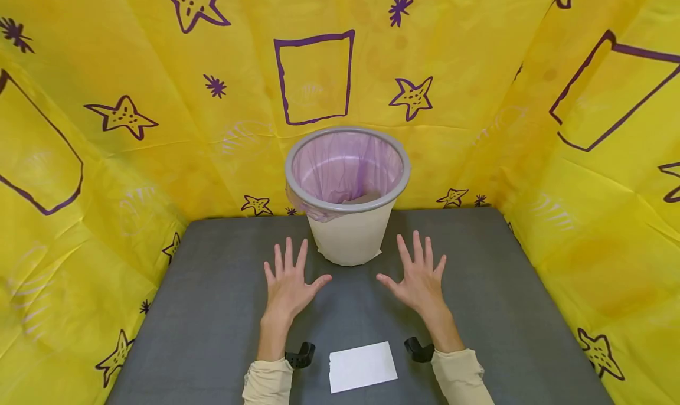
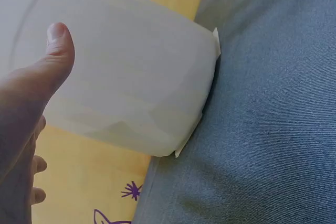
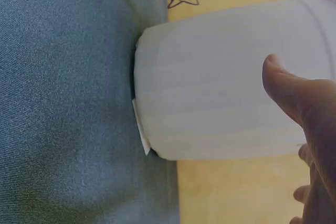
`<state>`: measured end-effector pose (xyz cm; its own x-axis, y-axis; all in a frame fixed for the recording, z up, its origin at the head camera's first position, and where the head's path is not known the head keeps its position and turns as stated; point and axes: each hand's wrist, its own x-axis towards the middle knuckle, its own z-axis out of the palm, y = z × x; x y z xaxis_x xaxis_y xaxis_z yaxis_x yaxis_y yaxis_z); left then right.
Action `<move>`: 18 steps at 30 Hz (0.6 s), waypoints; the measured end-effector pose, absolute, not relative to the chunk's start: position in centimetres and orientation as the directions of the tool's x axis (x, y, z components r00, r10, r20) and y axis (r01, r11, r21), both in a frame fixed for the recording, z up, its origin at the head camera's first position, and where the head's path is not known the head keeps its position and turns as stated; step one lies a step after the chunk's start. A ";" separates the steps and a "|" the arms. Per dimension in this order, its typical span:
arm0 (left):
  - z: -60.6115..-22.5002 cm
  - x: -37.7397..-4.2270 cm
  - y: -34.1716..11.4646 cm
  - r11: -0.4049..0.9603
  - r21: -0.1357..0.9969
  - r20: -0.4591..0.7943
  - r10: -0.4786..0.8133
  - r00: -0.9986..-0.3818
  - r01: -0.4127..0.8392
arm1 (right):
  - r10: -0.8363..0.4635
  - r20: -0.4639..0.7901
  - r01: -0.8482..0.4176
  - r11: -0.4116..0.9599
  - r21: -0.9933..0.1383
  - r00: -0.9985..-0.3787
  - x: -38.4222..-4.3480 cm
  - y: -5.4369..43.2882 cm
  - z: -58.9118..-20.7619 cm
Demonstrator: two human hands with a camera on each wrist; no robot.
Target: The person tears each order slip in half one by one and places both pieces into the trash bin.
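Note:
A pale waste bin with a grey rim stands upright at the back of the table, lined with a translucent pinkish bag. Something brownish lies low inside it, mostly hidden. In front of the bin, to its left, my left hand has its fingers spread and holds nothing. My right hand mirrors it on the right, fingers also spread, palm bare of any object. Both wrist views show a thumb in front of the bin's side. A white rectangular sheet lies on the table between the forearms.
Dark grey cloth covers the table. Yellow fabric walls with purple starfish drawings enclose it at the back and both sides. Black wrist-camera mounts sit on the inner side of each wrist. Small pale flaps stick out at the bin's base.

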<state>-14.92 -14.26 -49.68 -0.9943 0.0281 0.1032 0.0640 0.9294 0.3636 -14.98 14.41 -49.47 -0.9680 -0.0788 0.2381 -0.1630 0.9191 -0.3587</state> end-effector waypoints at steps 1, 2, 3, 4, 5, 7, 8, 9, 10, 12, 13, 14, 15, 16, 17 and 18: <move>-49.7 -14.9 -14.2 0.929 0.364 0.101 0.028 -0.995 0.063 | -0.081 0.239 -0.164 0.921 -0.353 -0.968 -15.0 14.3 -49.5; -49.8 -14.8 -14.2 0.929 0.363 0.099 0.029 -0.995 0.063 | -0.084 0.237 -0.166 0.921 -0.352 -0.968 -14.9 14.3 -49.5; -49.9 -14.8 -14.1 0.930 0.362 0.095 0.029 -0.995 0.062 | -0.090 0.233 -0.170 0.923 -0.346 -0.968 -14.9 14.1 -49.6; -50.0 -14.7 -14.0 0.930 0.362 0.091 0.032 -0.995 0.063 | -0.099 0.230 -0.175 0.924 -0.341 -0.968 -14.9 14.0 -49.7; -50.2 -14.6 -13.8 0.931 0.360 0.088 0.035 -0.996 0.065 | -0.111 0.224 -0.184 0.923 -0.338 -0.968 -14.8 13.7 -49.9; -50.6 -14.4 -13.4 0.930 0.360 0.088 0.051 -0.995 0.080 | -0.142 0.212 -0.209 0.919 -0.336 -0.967 -14.5 13.2 -50.4; -50.9 -14.2 -13.2 0.925 0.370 0.089 0.061 -0.994 0.089 | -0.162 0.204 -0.224 0.916 -0.334 -0.965 -14.3 12.9 -50.7; -51.2 -14.1 -12.9 0.920 0.379 0.084 0.071 -0.994 0.098 | -0.183 0.192 -0.240 0.913 -0.331 -0.964 -14.1 12.6 -51.1; -51.5 -13.8 -12.6 0.914 0.391 0.084 0.084 -0.993 0.111 | -0.206 0.178 -0.255 0.910 -0.327 -0.962 -13.9 12.3 -51.4; -52.2 -13.2 -12.0 0.901 0.412 0.072 0.117 -0.991 0.136 | -0.254 0.138 -0.286 0.899 -0.333 -0.957 -13.3 11.8 -52.2; -52.6 -12.9 -11.7 0.895 0.420 0.057 0.137 -0.989 0.148 | -0.276 0.113 -0.298 0.893 -0.337 -0.954 -12.9 11.7 -52.7; -53.0 -12.5 -11.5 0.889 0.428 0.042 0.158 -0.987 0.161 | -0.298 0.086 -0.308 0.885 -0.348 -0.951 -12.6 11.5 -53.1; -53.4 -12.1 -11.3 0.886 0.431 0.025 0.180 -0.983 0.173 | -0.317 0.055 -0.315 0.878 -0.359 -0.947 -12.2 11.4 -53.5; -53.8 -11.6 -11.3 0.880 0.437 0.008 0.201 -0.979 0.184 | -0.337 0.026 -0.322 0.869 -0.375 -0.941 -11.8 11.4 -53.9; -54.2 -11.2 -11.2 0.876 0.442 -0.008 0.219 -0.976 0.193 | -0.357 -0.002 -0.327 0.860 -0.392 -0.934 -11.5 11.3 -54.2; -54.6 -10.7 -11.2 0.874 0.444 -0.025 0.235 -0.972 0.200 | -0.375 -0.028 -0.331 0.850 -0.410 -0.927 -11.1 11.3 -54.6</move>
